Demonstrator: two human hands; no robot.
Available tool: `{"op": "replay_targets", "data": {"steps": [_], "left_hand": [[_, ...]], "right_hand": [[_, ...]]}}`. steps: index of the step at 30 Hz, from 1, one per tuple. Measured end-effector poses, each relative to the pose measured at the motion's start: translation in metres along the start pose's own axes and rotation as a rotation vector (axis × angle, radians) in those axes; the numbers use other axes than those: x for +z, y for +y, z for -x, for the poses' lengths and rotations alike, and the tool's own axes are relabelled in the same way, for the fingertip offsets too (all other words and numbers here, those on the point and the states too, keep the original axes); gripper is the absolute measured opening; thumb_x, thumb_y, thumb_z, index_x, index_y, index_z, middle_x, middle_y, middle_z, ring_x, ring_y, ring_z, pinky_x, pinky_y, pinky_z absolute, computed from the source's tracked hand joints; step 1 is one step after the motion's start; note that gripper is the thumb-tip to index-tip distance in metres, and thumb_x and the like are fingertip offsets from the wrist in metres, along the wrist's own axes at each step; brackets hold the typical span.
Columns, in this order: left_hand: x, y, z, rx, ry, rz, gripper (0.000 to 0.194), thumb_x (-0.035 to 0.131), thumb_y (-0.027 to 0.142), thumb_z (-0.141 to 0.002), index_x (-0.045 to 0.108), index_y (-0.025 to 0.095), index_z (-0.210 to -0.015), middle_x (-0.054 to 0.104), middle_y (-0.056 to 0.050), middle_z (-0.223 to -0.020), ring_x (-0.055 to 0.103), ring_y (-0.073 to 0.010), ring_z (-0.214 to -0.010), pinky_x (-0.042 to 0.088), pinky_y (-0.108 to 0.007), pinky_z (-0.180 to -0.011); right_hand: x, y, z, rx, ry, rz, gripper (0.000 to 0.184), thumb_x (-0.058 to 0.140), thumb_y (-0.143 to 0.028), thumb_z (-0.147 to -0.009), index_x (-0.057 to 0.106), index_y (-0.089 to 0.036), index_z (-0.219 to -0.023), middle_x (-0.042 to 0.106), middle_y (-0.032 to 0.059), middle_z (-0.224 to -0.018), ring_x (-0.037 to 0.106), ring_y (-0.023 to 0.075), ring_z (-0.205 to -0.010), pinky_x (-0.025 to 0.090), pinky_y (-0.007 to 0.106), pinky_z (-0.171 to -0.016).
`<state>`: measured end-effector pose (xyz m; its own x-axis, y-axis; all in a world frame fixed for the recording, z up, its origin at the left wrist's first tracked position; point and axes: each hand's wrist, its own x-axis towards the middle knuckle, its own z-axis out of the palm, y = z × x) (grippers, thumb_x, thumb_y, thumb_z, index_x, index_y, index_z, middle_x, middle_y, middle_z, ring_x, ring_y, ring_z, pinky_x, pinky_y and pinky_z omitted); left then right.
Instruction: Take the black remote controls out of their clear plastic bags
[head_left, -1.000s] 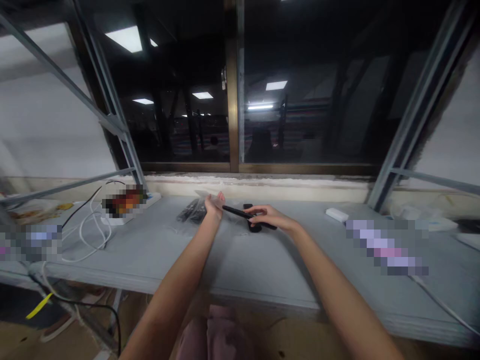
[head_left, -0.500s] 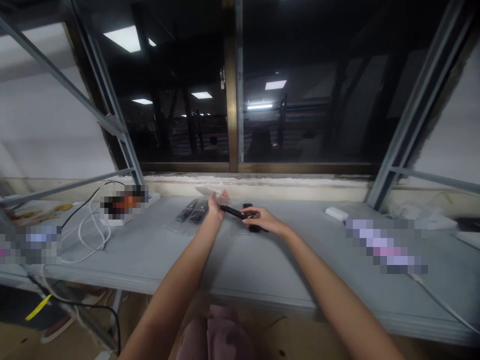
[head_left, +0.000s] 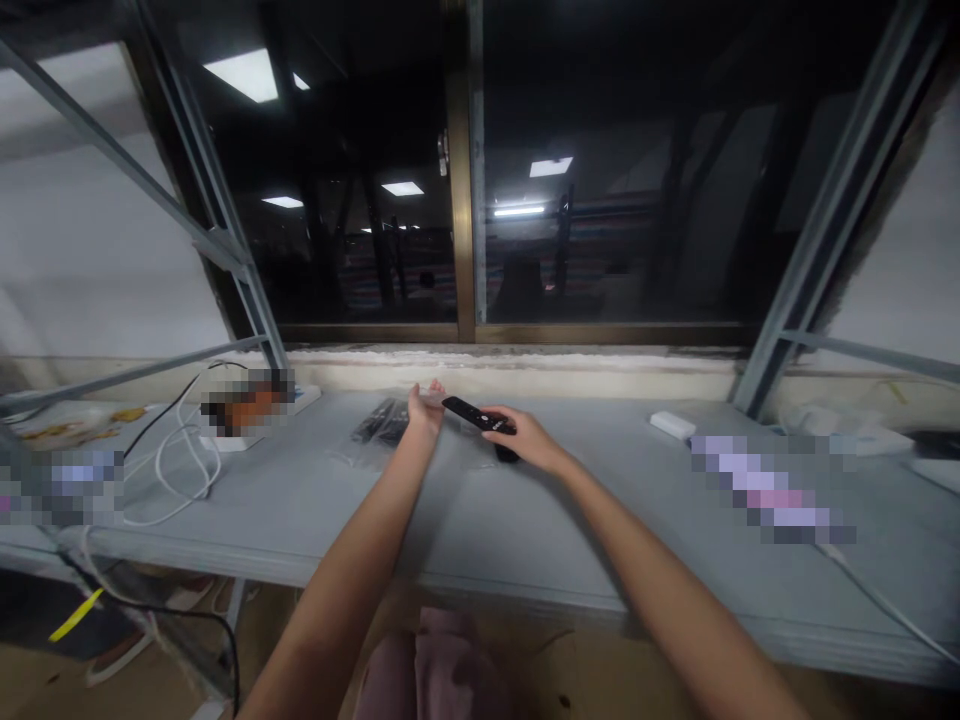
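Observation:
My right hand (head_left: 517,437) is closed round a black remote control (head_left: 469,412), its button side turned up and its far end pointing left. My left hand (head_left: 426,410) is just left of the remote's far end, fingers curled on what looks like a clear plastic bag, which shows only faintly. Beside my left hand, clear bags with black remotes (head_left: 381,422) in them lie on the table. Another black item (head_left: 508,455) lies on the table beneath my right hand, mostly hidden.
The grey table (head_left: 525,550) runs along a window sill. At left are white cables (head_left: 161,465) and a blurred-out orange item (head_left: 251,405). A white box-shaped item (head_left: 673,426) and a pixelated purple object (head_left: 772,490) with a cable lie at right. Metal posts (head_left: 780,300) frame the table.
The remote control has turned so its button face shows more. My left hand has shifted slightly left and down, and the plastic that stuck up behind it shows less.

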<state>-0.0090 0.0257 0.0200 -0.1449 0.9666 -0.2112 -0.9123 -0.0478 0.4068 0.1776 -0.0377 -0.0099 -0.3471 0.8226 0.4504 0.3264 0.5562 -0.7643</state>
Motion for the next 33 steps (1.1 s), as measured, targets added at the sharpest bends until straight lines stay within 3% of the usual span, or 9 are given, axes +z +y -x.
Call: {"op": "replay_targets", "data": {"steps": [7,13,19,23,26,29,33], "left_hand": [[-0.001,0.001,-0.004,0.018,0.004,-0.004,0.034,0.034,0.036,-0.095,0.056,0.011,-0.102,0.054,-0.004,-0.070,0.053,-0.0103,-0.055,0.046,-0.017,-0.051],[0.000,0.001,0.000,0.002,-0.003,-0.051,0.032,0.041,0.040,-0.093,0.056,0.014,-0.100,0.055,-0.003,-0.073,0.053,-0.0098,-0.056,0.047,-0.018,-0.052],[0.004,0.000,0.005,-0.039,-0.085,-0.113,0.031,0.042,0.038,-0.093,0.058,0.012,-0.099,0.056,-0.003,-0.067,0.054,-0.0100,-0.053,0.048,-0.017,-0.054],[0.004,0.000,0.004,-0.046,-0.128,-0.149,0.033,0.043,0.038,-0.093,0.060,0.011,-0.102,0.057,-0.002,-0.063,0.054,-0.0105,-0.052,0.047,-0.018,-0.055],[0.004,0.002,0.004,-0.028,-0.112,-0.141,0.035,0.042,0.038,-0.093,0.060,0.010,-0.104,0.058,-0.002,-0.064,0.055,-0.0103,-0.053,0.047,-0.018,-0.057],[0.002,0.006,0.003,-0.007,-0.087,-0.129,0.036,0.042,0.039,-0.093,0.060,0.010,-0.104,0.058,-0.003,-0.066,0.055,-0.0101,-0.054,0.048,-0.018,-0.058],[0.002,0.007,0.002,-0.013,-0.089,-0.111,0.035,0.042,0.039,-0.093,0.059,0.011,-0.104,0.058,-0.003,-0.066,0.055,-0.0099,-0.054,0.048,-0.018,-0.057]], "right_hand": [[0.000,0.000,-0.001,0.020,-0.006,-0.014,0.041,0.065,-0.032,-0.076,0.063,-0.021,-0.116,0.066,0.0056,-0.113,0.061,0.0189,-0.092,0.045,0.033,-0.085],[0.001,-0.002,0.000,0.036,-0.096,-0.048,0.041,0.066,-0.032,-0.074,0.065,-0.019,-0.113,0.068,0.0050,-0.102,0.060,0.0187,-0.089,0.044,0.030,-0.081],[0.001,-0.003,-0.002,0.125,-0.126,-0.152,0.041,0.059,-0.035,-0.081,0.061,-0.017,-0.119,0.064,0.0003,-0.072,0.060,0.0145,-0.067,0.044,0.025,-0.063],[-0.001,-0.001,-0.003,0.157,-0.069,-0.196,0.038,0.059,-0.033,-0.083,0.061,-0.018,-0.117,0.063,-0.0007,-0.070,0.060,0.0128,-0.062,0.044,0.023,-0.059],[-0.003,-0.003,-0.002,0.210,-0.137,-0.225,0.039,0.061,-0.036,-0.081,0.061,-0.018,-0.116,0.063,-0.0002,-0.070,0.060,0.0122,-0.059,0.042,0.022,-0.053],[-0.008,-0.006,-0.001,0.198,-0.215,-0.250,0.041,0.066,-0.037,-0.077,0.063,-0.017,-0.113,0.063,0.0001,-0.071,0.060,0.0125,-0.060,0.043,0.022,-0.055],[-0.012,-0.006,-0.002,0.153,-0.165,-0.222,0.041,0.064,-0.036,-0.078,0.063,-0.018,-0.115,0.063,-0.0002,-0.070,0.059,0.0133,-0.064,0.044,0.024,-0.061]]}}
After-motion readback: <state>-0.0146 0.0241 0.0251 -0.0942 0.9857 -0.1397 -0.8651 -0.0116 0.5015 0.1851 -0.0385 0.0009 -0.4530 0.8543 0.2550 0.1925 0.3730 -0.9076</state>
